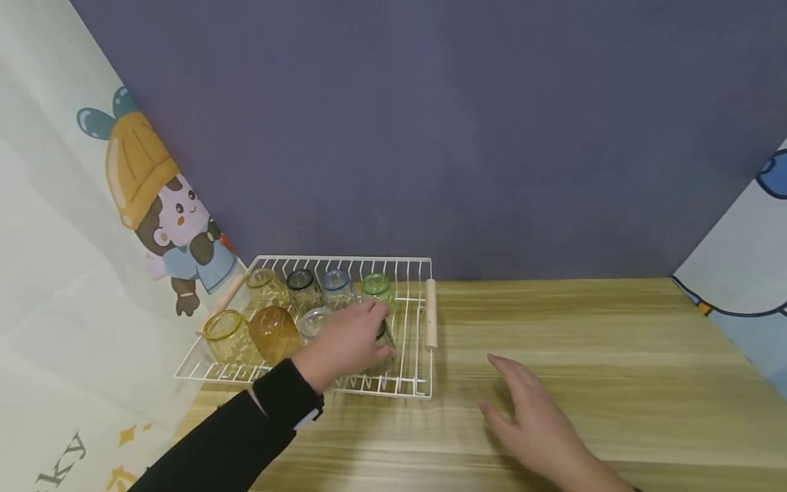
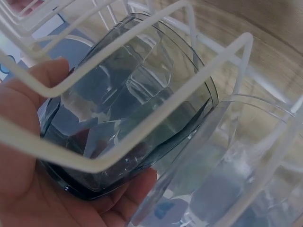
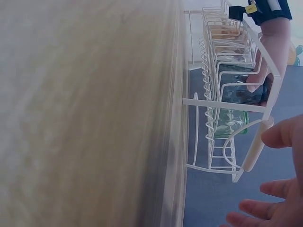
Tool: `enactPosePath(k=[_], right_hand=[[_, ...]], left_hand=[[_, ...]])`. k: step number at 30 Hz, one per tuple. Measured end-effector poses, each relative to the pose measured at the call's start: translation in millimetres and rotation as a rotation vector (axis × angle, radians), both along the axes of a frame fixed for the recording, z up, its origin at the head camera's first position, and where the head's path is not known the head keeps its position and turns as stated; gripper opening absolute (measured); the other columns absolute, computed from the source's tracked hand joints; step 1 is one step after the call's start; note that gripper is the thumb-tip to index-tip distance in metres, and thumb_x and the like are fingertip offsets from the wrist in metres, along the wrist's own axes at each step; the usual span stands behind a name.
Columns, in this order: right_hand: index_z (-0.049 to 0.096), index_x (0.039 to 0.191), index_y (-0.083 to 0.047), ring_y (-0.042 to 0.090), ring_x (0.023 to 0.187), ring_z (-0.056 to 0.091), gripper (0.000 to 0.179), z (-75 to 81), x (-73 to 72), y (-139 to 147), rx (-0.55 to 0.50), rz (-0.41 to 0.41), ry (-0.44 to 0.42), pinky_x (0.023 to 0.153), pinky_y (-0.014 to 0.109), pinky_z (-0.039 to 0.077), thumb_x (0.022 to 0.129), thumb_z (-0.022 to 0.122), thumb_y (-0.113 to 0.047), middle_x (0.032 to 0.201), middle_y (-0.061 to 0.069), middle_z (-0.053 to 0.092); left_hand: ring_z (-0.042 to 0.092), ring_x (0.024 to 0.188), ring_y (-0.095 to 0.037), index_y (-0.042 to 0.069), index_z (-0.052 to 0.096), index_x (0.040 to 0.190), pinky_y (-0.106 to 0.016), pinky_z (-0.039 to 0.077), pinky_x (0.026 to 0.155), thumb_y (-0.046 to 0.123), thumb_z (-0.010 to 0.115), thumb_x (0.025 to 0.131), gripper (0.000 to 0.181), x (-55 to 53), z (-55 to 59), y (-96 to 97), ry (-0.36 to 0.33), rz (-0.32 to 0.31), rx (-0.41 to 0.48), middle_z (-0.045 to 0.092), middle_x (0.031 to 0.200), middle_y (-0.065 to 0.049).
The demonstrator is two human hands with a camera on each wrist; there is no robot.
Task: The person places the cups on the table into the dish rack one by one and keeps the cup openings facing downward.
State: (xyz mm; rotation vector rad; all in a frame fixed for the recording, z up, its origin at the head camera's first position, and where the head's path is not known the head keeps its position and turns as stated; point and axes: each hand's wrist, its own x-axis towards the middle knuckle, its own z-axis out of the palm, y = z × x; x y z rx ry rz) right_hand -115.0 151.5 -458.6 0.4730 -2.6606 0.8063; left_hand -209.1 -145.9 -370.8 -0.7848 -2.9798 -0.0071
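Observation:
A white wire rack (image 1: 424, 384) stands at the table's back left and holds several tinted glasses upside down. My left hand (image 1: 359, 339) reaches into its right front part and grips a dark grey glass (image 1: 386, 335). The left wrist view shows that glass (image 2: 128, 109) close up behind the rack's wires (image 2: 118, 47), with my palm and fingers (image 2: 28, 179) wrapped round its base and a clear glass (image 2: 236, 165) beside it. My right hand (image 1: 522, 410) hovers open over the bare wood right of the rack, holding nothing. Its fingers (image 3: 279, 137) show in the right wrist view.
In the rack stand a yellow glass (image 1: 224, 335), an amber one (image 1: 273, 333), a clear one (image 1: 313, 321), and blue (image 1: 336, 285) and green (image 1: 376, 287) ones behind. A wooden handle (image 1: 431, 314) runs along its right side. The wooden table (image 1: 584, 328) is enclosed by walls.

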Motion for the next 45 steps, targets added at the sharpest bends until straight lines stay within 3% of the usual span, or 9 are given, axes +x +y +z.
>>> enactPosePath(k=[7,11,15,19,22,31,38,41,45], right_hand=[[0.039,0.147,-0.012,0.033,0.129,0.045,0.069,2.4,7.1,0.0,-0.008,0.004,-0.015,0.1,0.06,0.043,0.089,0.07,-0.034,0.145,0.01,0.046],[0.037,0.149,-0.015,0.033,0.13,0.045,0.07,1.4,12.2,3.3,-0.008,-0.012,-0.033,0.099,0.061,0.043,0.09,0.068,-0.038,0.146,0.009,0.044],[0.035,0.15,-0.016,0.033,0.13,0.043,0.071,0.6,17.6,10.0,-0.011,-0.034,-0.057,0.099,0.062,0.042,0.092,0.066,-0.041,0.149,0.008,0.041],[0.034,0.151,-0.018,0.034,0.13,0.044,0.071,1.3,22.6,14.1,-0.017,-0.032,-0.066,0.099,0.063,0.041,0.091,0.067,-0.039,0.148,0.008,0.042],[0.034,0.15,-0.018,0.034,0.128,0.045,0.07,1.9,26.2,16.3,-0.023,-0.036,-0.067,0.097,0.064,0.043,0.092,0.067,-0.038,0.146,0.008,0.043],[0.037,0.148,-0.011,0.037,0.127,0.045,0.07,7.8,32.7,23.9,-0.01,-0.051,-0.018,0.096,0.063,0.043,0.091,0.067,-0.038,0.144,0.012,0.045],[0.034,0.149,-0.006,0.042,0.129,0.041,0.072,22.3,34.4,33.6,0.011,-0.096,-0.064,0.096,0.065,0.04,0.094,0.061,-0.045,0.145,0.019,0.042],[0.036,0.146,-0.003,0.044,0.128,0.041,0.071,23.6,34.5,37.5,0.004,-0.1,-0.018,0.095,0.065,0.04,0.093,0.065,-0.039,0.143,0.021,0.044],[0.039,0.144,-0.001,0.044,0.126,0.042,0.069,24.3,36.4,38.2,-0.011,-0.097,0.036,0.095,0.065,0.039,0.091,0.069,-0.032,0.139,0.022,0.046]], left_hand=[[0.043,0.131,-0.03,0.01,0.043,0.144,-0.047,0.039,0.109,0.065,0.059,0.086,0.081,5.2,-4.0,-1.1,0.088,0.01,-0.031,0.045,0.144,-0.012],[0.03,0.14,-0.032,0.01,0.038,0.149,-0.049,0.025,0.116,0.066,0.056,0.087,0.085,22.1,7.0,-4.9,0.155,0.009,0.091,0.034,0.153,-0.015],[0.028,0.142,-0.029,0.012,0.038,0.149,-0.051,0.028,0.115,0.071,0.047,0.089,0.085,47.6,18.2,-14.0,0.175,0.036,0.272,0.031,0.155,-0.01],[0.026,0.143,-0.027,0.013,0.039,0.148,-0.053,0.028,0.114,0.068,0.05,0.09,0.081,67.8,16.4,-26.7,0.163,0.093,0.397,0.029,0.158,-0.006],[0.027,0.142,-0.028,0.01,0.042,0.146,-0.053,0.028,0.114,0.06,0.057,0.09,0.077,72.7,9.6,-33.4,0.181,0.105,0.416,0.03,0.157,-0.006],[0.03,0.141,-0.028,0.009,0.042,0.145,-0.053,0.028,0.114,0.066,0.052,0.089,0.081,81.6,-4.3,-44.9,0.224,0.15,0.417,0.034,0.154,-0.011],[0.03,0.14,-0.034,0.008,0.041,0.146,-0.056,0.027,0.114,0.059,0.059,0.089,0.079,91.6,-9.1,-51.4,0.258,0.189,0.403,0.034,0.154,-0.015],[0.031,0.14,-0.035,0.006,0.043,0.145,-0.055,0.025,0.115,0.059,0.059,0.089,0.078,87.4,-6.8,-41.8,0.246,0.167,0.339,0.035,0.153,-0.017],[0.035,0.137,-0.035,0.009,0.045,0.143,-0.053,0.024,0.116,0.063,0.054,0.09,0.077,76.3,5.6,-17.4,0.214,0.101,0.157,0.04,0.149,-0.017]])
